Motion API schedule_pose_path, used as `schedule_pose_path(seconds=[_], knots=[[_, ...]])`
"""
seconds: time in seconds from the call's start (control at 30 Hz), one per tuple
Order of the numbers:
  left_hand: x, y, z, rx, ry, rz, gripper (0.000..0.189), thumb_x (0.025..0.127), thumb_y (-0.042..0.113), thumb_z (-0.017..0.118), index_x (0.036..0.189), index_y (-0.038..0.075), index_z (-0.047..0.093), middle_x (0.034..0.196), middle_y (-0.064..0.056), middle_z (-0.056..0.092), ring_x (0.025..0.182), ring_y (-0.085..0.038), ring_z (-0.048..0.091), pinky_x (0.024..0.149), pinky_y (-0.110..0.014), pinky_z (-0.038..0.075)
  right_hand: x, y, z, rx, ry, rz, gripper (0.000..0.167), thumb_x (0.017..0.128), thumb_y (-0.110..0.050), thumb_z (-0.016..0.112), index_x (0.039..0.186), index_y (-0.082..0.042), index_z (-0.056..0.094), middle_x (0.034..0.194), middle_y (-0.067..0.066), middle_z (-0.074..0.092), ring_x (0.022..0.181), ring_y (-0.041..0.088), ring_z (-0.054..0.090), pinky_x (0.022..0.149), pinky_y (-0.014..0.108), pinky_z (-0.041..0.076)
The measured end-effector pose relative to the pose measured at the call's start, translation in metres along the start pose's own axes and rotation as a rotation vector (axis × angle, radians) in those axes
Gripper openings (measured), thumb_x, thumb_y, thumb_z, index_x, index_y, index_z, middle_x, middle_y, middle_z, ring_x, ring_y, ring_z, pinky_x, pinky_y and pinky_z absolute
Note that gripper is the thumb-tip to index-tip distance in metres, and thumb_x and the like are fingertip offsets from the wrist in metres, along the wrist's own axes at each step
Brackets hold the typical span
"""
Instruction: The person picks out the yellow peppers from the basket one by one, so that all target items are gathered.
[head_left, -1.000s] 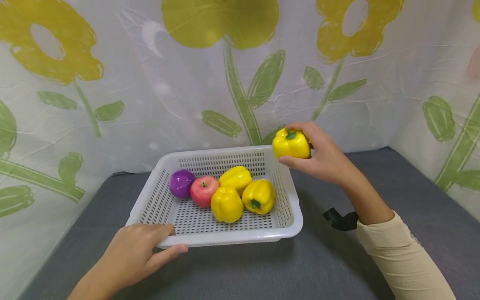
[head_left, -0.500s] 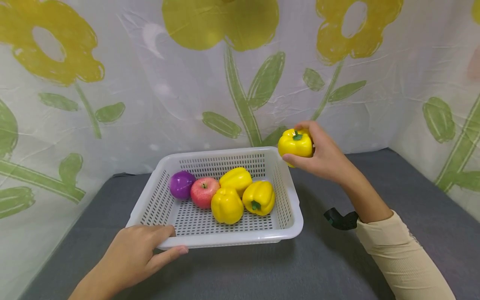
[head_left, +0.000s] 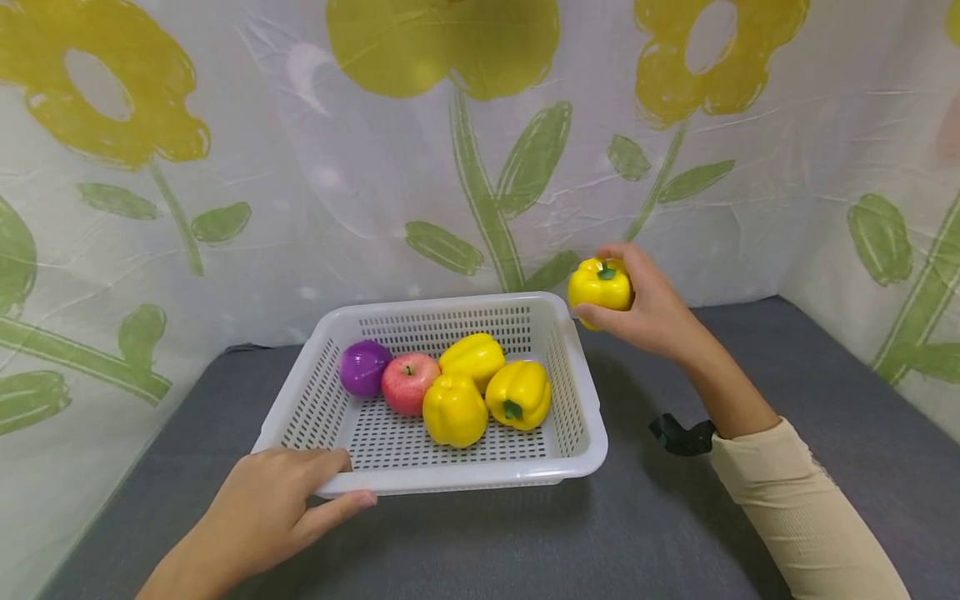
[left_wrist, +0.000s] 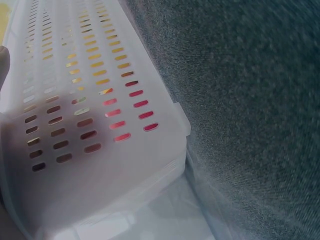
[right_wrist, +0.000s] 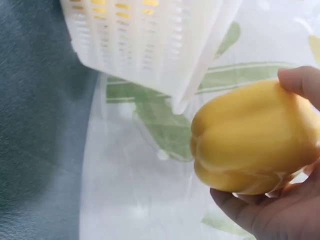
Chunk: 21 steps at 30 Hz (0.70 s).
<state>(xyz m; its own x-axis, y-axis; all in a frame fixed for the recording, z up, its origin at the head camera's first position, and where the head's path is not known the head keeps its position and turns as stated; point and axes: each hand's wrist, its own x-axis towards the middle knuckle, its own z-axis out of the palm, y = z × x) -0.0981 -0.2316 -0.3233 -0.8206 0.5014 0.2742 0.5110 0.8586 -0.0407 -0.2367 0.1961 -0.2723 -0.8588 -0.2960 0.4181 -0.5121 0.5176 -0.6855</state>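
Observation:
My right hand (head_left: pixel 645 304) grips a yellow bell pepper (head_left: pixel 597 287) with a green stem, held up just past the right back corner of a white plastic basket (head_left: pixel 450 477). The right wrist view shows thumb and fingers around the same bell pepper (right_wrist: pixel 250 137), apart from the basket wall (right_wrist: pixel 150 45). My left hand (head_left: pixel 273 504) holds the basket's front left rim, thumb outside and fingers over the edge. Inside the basket lie a purple round onion-like item (head_left: pixel 365 367), a red apple (head_left: pixel 410 383) and three yellow bell peppers (head_left: pixel 454 410).
The basket stands on a dark grey cloth-covered table (head_left: pixel 480 550). Behind and beside it hangs a pale curtain (head_left: pixel 330 208) printed with yellow flowers. A black strap-like device (head_left: pixel 681 435) sits by the right wrist, next to a beige sleeve (head_left: pixel 795 492).
My right hand has moved a little to the right with the bell pepper, from over the basket's back right rim to just outside it. The left hand and basket stay in place.

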Motion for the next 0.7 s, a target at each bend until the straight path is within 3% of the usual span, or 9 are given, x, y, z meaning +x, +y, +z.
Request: schedule_pose_path(seconds=[0.3,0.53,0.7], knots=[[-0.002,-0.001,0.001,-0.005,0.06,0.039,0.035,0.087,0.064,0.066,0.081,0.032,0.052,0.064,0.022,0.037,0.056,0.001,0.036,0.051,-0.023,0.031,0.002,0.017,0.0,-0.026,-0.047,0.106,0.073,0.09,-0.018,0.074,0.145,0.004,0.031,0.136,0.025,0.039,0.103,0.035,0.052,0.082,0.042,0.05],[0.0,0.001,-0.002,-0.004,-0.013,-0.011,0.036,0.087,0.067,0.063,0.085,0.031,0.06,0.068,0.022,0.049,0.056,-0.001,0.041,0.051,-0.024,0.034,0.005,0.026,0.003,-0.083,-0.084,0.13,0.071,0.089,-0.02,0.073,0.143,0.005,0.035,0.131,0.026,0.039,0.102,0.036,0.048,0.08,0.044,0.048],[0.001,0.002,-0.003,-0.004,-0.023,-0.019,0.037,0.087,0.067,0.063,0.085,0.03,0.061,0.069,0.022,0.051,0.056,-0.001,0.041,0.051,-0.024,0.034,0.004,0.028,0.005,-0.099,-0.114,0.161,0.071,0.089,-0.021,0.073,0.143,0.004,0.034,0.131,0.028,0.036,0.104,0.037,0.044,0.081,0.045,0.047]])
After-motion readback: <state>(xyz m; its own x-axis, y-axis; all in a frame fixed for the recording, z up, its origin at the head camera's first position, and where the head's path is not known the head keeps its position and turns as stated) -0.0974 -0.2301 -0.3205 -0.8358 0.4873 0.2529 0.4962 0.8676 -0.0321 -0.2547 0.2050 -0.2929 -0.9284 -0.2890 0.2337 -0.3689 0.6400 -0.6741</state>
